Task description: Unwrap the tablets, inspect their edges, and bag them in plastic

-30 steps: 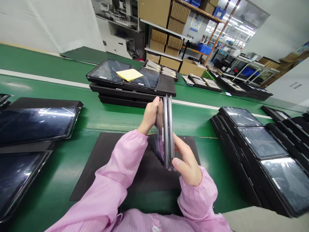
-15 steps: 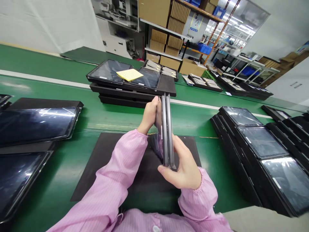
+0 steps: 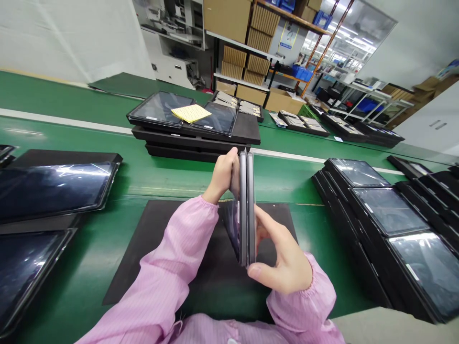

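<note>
Two thin grey tablets (image 3: 246,205) are held together on edge, upright, above a black mat (image 3: 172,248) on the green bench. My left hand (image 3: 224,174) grips their far upper end, fingers wrapped round the left face. My right hand (image 3: 283,260) clasps the near lower end, thumb at the bottom edge and fingers along the right face. A loose clear film hangs from the left side of the pair. Both sleeves are pink.
Black trays with film-covered tablets stand at the right (image 3: 387,210) and left (image 3: 53,186). A stack of trays with two tablets and a yellow sheet (image 3: 191,113) lies straight ahead. Shelves of cardboard boxes (image 3: 247,62) rise behind the bench.
The held pair has dropped slightly and come a little closer. My right hand has shifted its hold at the near end, thumb now under the bottom edge.
</note>
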`<move>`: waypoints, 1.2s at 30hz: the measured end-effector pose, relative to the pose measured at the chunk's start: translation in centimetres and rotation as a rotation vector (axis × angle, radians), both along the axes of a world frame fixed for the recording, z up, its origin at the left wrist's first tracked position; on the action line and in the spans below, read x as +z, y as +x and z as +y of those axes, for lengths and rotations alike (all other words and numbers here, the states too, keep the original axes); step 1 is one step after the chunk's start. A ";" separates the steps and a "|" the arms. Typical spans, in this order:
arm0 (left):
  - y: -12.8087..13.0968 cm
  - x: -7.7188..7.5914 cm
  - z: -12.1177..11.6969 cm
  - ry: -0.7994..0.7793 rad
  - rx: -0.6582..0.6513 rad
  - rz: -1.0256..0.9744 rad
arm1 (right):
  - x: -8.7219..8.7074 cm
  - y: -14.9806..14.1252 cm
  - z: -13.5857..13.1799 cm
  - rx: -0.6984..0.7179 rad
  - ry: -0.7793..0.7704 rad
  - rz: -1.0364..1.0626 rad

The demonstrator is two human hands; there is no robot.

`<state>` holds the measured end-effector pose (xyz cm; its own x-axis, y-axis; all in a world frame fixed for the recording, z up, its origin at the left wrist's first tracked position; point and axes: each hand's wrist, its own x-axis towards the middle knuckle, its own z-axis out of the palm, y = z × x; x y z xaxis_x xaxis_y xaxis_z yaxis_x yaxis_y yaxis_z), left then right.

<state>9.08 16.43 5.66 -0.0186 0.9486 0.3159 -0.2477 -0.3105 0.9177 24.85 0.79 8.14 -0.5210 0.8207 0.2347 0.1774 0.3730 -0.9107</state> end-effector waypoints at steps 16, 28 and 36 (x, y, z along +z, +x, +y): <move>0.9 2.0 -2.4 0.039 -0.154 0.125 | -0.2 -0.5 -0.1 -0.142 -0.041 0.072; 1.1 2.3 -2.9 0.059 -0.187 0.180 | 0.2 -0.7 -0.1 -0.140 -0.025 -0.018; 2.0 1.8 -2.7 -0.008 -0.017 0.133 | 0.0 0.7 1.2 -0.108 -0.019 -0.006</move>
